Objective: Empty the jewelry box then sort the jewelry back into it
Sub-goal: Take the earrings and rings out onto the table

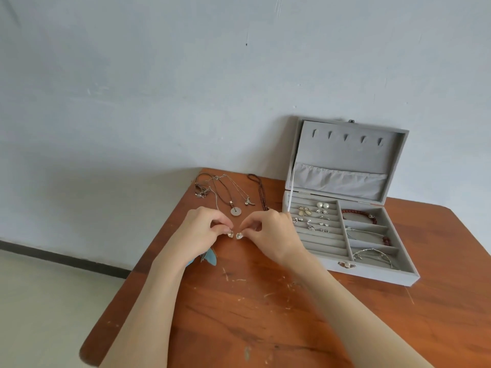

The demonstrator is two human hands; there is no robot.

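The grey jewelry box (321, 264) stands open at the right of the wooden table (265, 314), lid upright. Its ring rolls hold several earrings and rings (314, 217); its side compartments hold a red bead bracelet (358, 212) and silver bangles (374, 254). My left hand (204, 229) pinches a small clear crystal earring (230, 234) just above the table. My right hand (268, 229) pinches a matching crystal earring (239, 235) right beside it. Several necklaces (228, 195) lie on the table behind my hands.
A dark beaded necklace (261, 192) lies next to the box's left side. A blue feather-like piece (210, 257) pokes out under my left wrist. The table's left edge runs close by my left arm; a wall stands behind the table.
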